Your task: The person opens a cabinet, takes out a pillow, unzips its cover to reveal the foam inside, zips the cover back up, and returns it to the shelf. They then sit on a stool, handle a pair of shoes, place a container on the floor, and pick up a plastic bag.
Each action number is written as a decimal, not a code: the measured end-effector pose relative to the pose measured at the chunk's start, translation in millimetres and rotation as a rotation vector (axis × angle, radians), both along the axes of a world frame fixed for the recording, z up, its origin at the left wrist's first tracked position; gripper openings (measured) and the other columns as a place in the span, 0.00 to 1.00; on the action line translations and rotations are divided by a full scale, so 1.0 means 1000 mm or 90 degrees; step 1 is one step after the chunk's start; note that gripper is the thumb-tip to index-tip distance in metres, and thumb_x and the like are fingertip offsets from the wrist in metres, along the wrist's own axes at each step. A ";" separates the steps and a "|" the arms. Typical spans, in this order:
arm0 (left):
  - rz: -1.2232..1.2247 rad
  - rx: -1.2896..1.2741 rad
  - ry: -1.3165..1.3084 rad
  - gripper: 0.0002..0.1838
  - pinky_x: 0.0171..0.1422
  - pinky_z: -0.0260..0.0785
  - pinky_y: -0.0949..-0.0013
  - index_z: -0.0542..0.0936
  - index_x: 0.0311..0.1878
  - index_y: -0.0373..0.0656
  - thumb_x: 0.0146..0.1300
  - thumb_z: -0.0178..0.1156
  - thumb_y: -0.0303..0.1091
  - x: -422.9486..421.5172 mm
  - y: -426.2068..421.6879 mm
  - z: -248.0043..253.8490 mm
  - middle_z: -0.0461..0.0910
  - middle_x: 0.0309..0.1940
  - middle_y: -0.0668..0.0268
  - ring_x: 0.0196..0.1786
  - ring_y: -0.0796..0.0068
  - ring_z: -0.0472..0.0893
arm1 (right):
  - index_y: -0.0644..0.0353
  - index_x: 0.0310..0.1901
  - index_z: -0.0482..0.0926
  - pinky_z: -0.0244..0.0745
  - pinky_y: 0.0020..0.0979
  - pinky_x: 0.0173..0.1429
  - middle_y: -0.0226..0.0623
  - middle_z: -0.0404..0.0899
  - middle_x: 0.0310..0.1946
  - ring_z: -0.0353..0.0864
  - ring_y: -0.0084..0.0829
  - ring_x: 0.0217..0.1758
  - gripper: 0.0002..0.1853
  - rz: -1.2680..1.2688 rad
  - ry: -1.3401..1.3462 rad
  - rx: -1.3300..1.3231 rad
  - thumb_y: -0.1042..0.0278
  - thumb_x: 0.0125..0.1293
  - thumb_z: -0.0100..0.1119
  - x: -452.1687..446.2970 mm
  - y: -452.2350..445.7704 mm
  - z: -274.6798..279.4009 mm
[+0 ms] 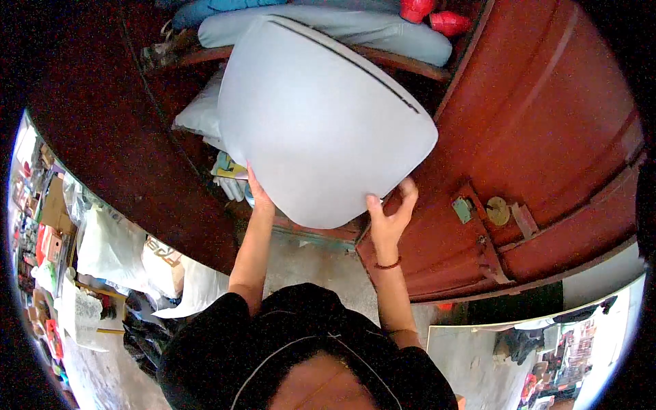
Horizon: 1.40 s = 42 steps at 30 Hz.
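A large white, smooth-faced object with rounded corners and a dark line along its upper edge is held up before me, tilted. What kind of thing it is, I cannot make out. At its lower left edge, my left hand grips it, most fingers hidden behind. My right hand holds the lower right edge, thumb on the near side and a finger bent along the rim. Behind the object is an open reddish-brown cabinet; its shelf carries grey-blue cloth and red items.
The open cabinet door with a latch plate stands close on the right. A pale plastic bag lies inside at left. White sacks and a black bag stand on the left. Concrete floor shows below.
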<state>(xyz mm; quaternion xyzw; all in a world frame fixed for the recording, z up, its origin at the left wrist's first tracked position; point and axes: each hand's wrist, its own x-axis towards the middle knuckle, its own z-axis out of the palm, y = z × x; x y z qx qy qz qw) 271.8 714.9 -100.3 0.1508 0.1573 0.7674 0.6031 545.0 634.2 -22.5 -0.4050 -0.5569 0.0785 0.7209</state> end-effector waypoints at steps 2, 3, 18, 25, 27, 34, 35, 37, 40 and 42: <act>-0.026 0.015 -0.022 0.37 0.58 0.62 0.52 0.61 0.61 0.48 0.55 0.48 0.63 -0.013 0.003 -0.038 0.66 0.56 0.61 0.56 0.57 0.67 | 0.65 0.51 0.62 0.63 0.36 0.54 0.42 0.65 0.48 0.66 0.37 0.50 0.38 0.130 0.087 -0.074 0.63 0.38 0.69 0.003 -0.003 0.008; -0.051 0.031 -0.043 0.38 0.58 0.61 0.52 0.60 0.62 0.48 0.55 0.47 0.64 -0.014 0.001 -0.047 0.64 0.57 0.60 0.57 0.57 0.66 | 0.65 0.56 0.57 0.60 0.35 0.59 0.41 0.62 0.53 0.63 0.35 0.55 0.43 0.260 0.176 -0.146 0.65 0.37 0.69 0.006 -0.007 0.011; -0.081 -0.032 0.046 0.46 0.62 0.56 0.52 0.54 0.65 0.49 0.51 0.39 0.73 -0.058 -0.033 0.002 0.57 0.63 0.61 0.62 0.59 0.60 | 0.66 0.57 0.59 0.62 0.37 0.58 0.43 0.65 0.52 0.65 0.36 0.54 0.46 0.210 0.115 -0.083 0.73 0.31 0.75 -0.051 -0.047 -0.019; -0.033 -0.095 0.070 0.41 0.64 0.54 0.53 0.57 0.64 0.48 0.54 0.43 0.68 -0.103 -0.051 0.031 0.60 0.61 0.61 0.62 0.60 0.61 | 0.65 0.58 0.59 0.63 0.40 0.59 0.44 0.63 0.54 0.64 0.38 0.57 0.42 0.373 0.133 -0.329 0.78 0.38 0.70 -0.037 -0.052 -0.017; 0.004 -0.095 0.114 0.40 0.64 0.53 0.53 0.56 0.64 0.47 0.55 0.47 0.65 -0.116 -0.057 0.038 0.60 0.61 0.61 0.62 0.60 0.60 | 0.64 0.59 0.59 0.62 0.42 0.60 0.43 0.64 0.54 0.64 0.40 0.58 0.39 0.428 0.208 -0.407 0.77 0.42 0.64 -0.038 -0.051 -0.012; 0.186 0.070 0.393 0.23 0.44 0.69 0.67 0.75 0.43 0.35 0.48 0.66 0.42 -0.086 -0.104 0.118 0.78 0.36 0.63 0.38 0.73 0.76 | 0.55 0.59 0.60 0.54 0.52 0.63 0.39 0.64 0.53 0.59 0.44 0.60 0.43 0.757 0.753 -0.443 0.79 0.31 0.54 -0.056 0.008 -0.083; 0.191 0.067 0.471 0.24 0.44 0.69 0.67 0.75 0.43 0.35 0.48 0.66 0.42 -0.081 -0.111 0.127 0.78 0.37 0.62 0.38 0.72 0.76 | 0.55 0.59 0.60 0.54 0.52 0.63 0.39 0.64 0.53 0.59 0.44 0.60 0.43 0.749 0.754 -0.447 0.79 0.31 0.54 -0.059 0.012 -0.087; 0.212 0.029 0.534 0.25 0.45 0.69 0.67 0.74 0.43 0.32 0.48 0.66 0.42 -0.072 -0.119 0.140 0.77 0.38 0.60 0.39 0.71 0.76 | 0.54 0.59 0.59 0.50 0.55 0.63 0.40 0.61 0.56 0.57 0.44 0.61 0.43 0.762 0.820 -0.477 0.79 0.30 0.52 -0.065 0.016 -0.090; 0.231 -0.030 0.568 0.31 0.48 0.69 0.63 0.72 0.47 0.30 0.48 0.66 0.45 -0.081 -0.111 0.153 0.76 0.41 0.54 0.42 0.65 0.76 | 0.55 0.60 0.59 0.48 0.53 0.65 0.40 0.60 0.57 0.56 0.45 0.62 0.44 0.794 0.799 -0.464 0.79 0.30 0.52 -0.065 0.010 -0.075; 0.232 -0.091 0.514 0.35 0.50 0.68 0.58 0.69 0.50 0.28 0.47 0.66 0.48 -0.077 -0.113 0.180 0.74 0.44 0.50 0.45 0.61 0.75 | 0.57 0.61 0.56 0.49 0.50 0.66 0.38 0.57 0.60 0.55 0.44 0.63 0.43 0.797 0.665 -0.431 0.75 0.35 0.55 -0.051 0.009 -0.076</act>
